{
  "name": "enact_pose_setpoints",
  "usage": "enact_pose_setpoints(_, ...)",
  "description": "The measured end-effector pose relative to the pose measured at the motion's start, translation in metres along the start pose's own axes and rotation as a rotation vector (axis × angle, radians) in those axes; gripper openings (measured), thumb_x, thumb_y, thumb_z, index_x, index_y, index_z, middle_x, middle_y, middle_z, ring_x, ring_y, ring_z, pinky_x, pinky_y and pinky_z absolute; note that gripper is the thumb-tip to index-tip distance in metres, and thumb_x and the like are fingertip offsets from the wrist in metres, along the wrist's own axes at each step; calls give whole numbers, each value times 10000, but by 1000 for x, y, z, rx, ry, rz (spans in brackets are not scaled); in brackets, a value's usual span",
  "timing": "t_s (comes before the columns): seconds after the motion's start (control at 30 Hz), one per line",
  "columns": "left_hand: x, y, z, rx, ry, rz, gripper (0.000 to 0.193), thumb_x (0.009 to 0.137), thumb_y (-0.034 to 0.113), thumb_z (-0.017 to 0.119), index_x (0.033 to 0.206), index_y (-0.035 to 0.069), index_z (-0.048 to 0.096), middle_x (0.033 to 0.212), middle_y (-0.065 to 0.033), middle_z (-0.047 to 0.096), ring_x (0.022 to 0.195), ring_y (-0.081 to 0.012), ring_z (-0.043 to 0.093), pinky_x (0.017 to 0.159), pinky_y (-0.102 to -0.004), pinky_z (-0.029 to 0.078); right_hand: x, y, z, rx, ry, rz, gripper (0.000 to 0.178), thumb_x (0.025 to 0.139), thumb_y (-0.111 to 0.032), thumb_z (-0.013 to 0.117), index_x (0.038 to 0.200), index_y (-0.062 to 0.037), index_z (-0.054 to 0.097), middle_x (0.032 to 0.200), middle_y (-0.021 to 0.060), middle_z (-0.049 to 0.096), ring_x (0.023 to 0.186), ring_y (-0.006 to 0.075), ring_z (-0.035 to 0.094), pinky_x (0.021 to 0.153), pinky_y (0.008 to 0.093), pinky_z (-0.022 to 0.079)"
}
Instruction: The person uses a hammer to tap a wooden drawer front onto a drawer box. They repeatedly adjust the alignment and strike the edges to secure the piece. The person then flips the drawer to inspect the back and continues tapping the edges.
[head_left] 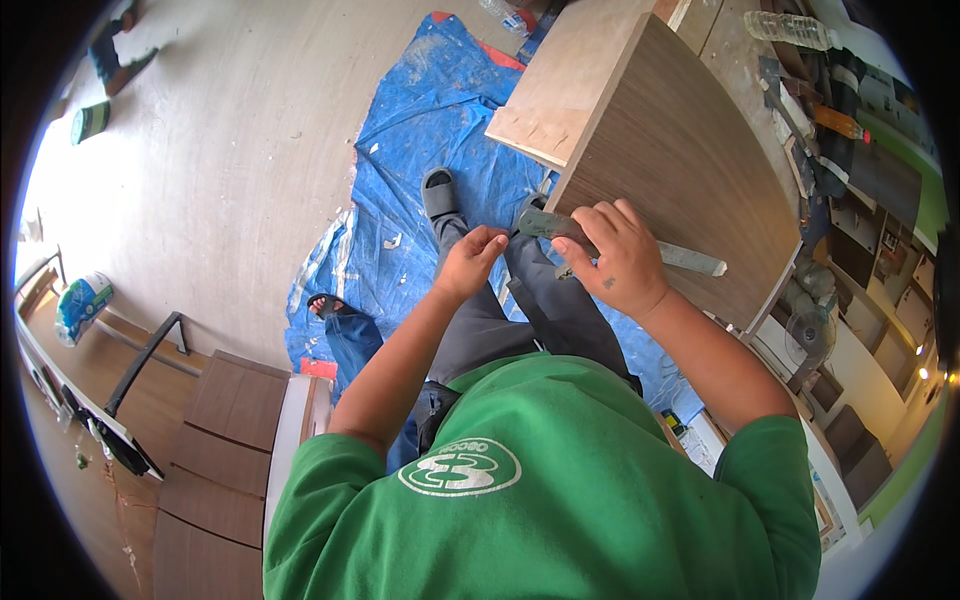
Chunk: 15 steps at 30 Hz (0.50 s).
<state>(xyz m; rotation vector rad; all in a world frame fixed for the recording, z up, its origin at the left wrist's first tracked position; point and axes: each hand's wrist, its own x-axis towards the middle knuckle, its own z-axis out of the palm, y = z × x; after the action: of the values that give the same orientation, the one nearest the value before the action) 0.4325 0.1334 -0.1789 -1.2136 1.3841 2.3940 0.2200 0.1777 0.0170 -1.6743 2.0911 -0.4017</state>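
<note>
My right hand (618, 262) is closed round a long grey tool (692, 259). Its dark, flat front end pokes out past my fingers beside the near corner of a brown wood-grain panel (680, 140). A pale bar-like end sticks out on the other side of the hand, over the panel's face. I cannot make out the tool's exact kind. My left hand (473, 262) is held a little apart, to the left, thumb and fingers pinched together. Whatever is in that pinch is too small or hidden to name.
A crumpled blue tarpaulin (405, 130) lies under my feet. Pale boards (545, 130) stand behind the panel. Another person's foot (328, 305) is close on my left. Brown panels (215, 470) lie at lower left; a fan (808, 330) and plastic bottle (790, 30) are at right.
</note>
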Motion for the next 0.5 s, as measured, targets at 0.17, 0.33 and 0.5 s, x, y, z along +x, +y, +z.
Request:
enact_pose_setpoints(0.17, -4, -1, 2, -108, -31, 49, 270, 1034, 265, 637, 1139, 19, 671, 960, 17, 636, 909, -71, 548, 840, -251, 450, 1, 0, -1, -16, -28, -7, 181, 926, -225, 709, 893, -93, 590, 791, 54, 555, 762, 277, 514, 704, 401, 459)
enact_pose_setpoints(0.33, -19, 34, 21, -29, -115, 264, 353, 941, 232, 749, 1200, 8, 663, 1095, -56, 703, 1021, -144, 611, 917, -309, 487, -3, 3, 5, -22, -25, -12, 158, 910, -171, 712, 848, -76, 602, 777, 64, 543, 732, 294, 489, 671, 411, 439)
enact_pose_setpoints(0.5, -18, 75, 47, -149, -249, 326, 343, 932, 187, 757, 1218, 17, 672, 1144, -67, 695, 988, -136, 640, 848, -311, 517, 0, 2, 4, -85, -58, -30, 155, 914, -185, 702, 815, -107, 610, 765, 30, 539, 747, 260, 521, 680, 390, 477)
